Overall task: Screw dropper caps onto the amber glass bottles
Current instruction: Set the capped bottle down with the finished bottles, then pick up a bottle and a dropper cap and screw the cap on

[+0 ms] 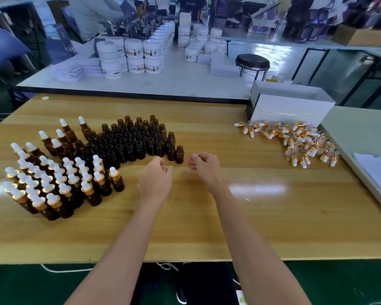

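Two empty hands sit between the bottles and the caps.

From the head view, the left hand (155, 179) and the right hand (204, 167) hang just above the surface (240, 216). Their fingers are loosely curled, and nothing can be seen in them. The open bottles (130, 142) stand packed together just past the hands, and one bottle (180, 154) is nearest the right hand, so it looks easy to take. The capped bottles (53, 183) stand at the left, likely put aside as done. The caps (295, 142) lie in a heap far to the right, by a white box (290, 106). Between the heap and the hands there is bare room to reach across. The near edge is well back from the bottles.
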